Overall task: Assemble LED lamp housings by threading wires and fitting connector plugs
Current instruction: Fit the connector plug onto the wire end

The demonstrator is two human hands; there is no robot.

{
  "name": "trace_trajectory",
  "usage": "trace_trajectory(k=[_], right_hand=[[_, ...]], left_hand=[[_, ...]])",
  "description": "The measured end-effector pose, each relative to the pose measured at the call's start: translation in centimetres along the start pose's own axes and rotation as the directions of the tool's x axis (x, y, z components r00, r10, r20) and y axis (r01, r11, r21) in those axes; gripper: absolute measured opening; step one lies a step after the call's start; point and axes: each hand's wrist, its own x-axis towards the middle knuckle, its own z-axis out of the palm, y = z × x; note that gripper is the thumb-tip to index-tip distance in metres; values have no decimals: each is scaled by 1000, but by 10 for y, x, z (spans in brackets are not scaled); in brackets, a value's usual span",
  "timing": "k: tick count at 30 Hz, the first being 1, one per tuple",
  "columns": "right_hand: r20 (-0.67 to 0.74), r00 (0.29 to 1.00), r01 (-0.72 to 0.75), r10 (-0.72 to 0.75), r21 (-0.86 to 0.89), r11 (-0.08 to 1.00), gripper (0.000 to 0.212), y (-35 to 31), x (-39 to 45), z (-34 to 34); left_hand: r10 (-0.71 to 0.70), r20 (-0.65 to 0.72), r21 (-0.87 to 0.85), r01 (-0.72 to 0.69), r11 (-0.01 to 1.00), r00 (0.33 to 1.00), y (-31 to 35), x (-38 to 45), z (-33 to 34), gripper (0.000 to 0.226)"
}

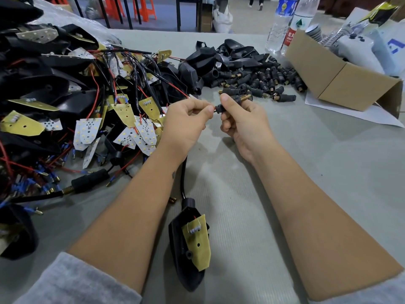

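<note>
The right hand (238, 119) grips a black plug (228, 103), fingers curled round its body so the brass threaded tip points up and away and the open end faces the left hand (188, 119). The left hand pinches the end of a black cable (184, 183) between thumb and forefinger, right at that open end, seemingly to feed the wire in; whether it has entered yet cannot be told, since the fingertips hide the joint. The cable runs back under the left wrist toward the person, down to a black housing (188, 249) lying between the forearms with a yellow board (198, 242) seated in it. That housing rests loose on the table (285, 172), probably so the cable has slack while both hands work. Beyond the right hand lies a heap of spare plugs (263, 84) within easy reach, and left of the left hand a tangle of boards and wires (87, 106) awaits assembly.
</note>
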Motion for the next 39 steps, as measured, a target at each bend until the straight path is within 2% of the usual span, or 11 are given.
trace_trajectory(k=[8,12,19,26,30,34,39], right_hand=[[-26,1000,5,-1,147,989,16,0,3,1],[-55,998,-20,34,242,970,20,-1,4,0],[22,1000,-13,10,133,991,20,0,4,-2],[6,1000,21,-22,49,999,15,1,3,1],[0,999,43,-43,8,999,18,2,2,2],[-28,999,22,-20,55,998,22,0,2,1],[-64,998,-6,14,122,992,24,-1,3,0]], left_hand=[[-9,8,29,9,1000,1000,3,-1,8,11],[-78,12,2,78,997,997,3,-1,9,9],[-59,5,21,59,998,998,5,-2,8,11],[-37,8,65,36,997,999,6,-4,7,9],[-9,-19,16,9,1000,1000,9,-6,6,9],[-48,-1,-48,48,998,999,11,-7,6,6],[-108,-5,-9,108,994,994,8,-6,6,11]])
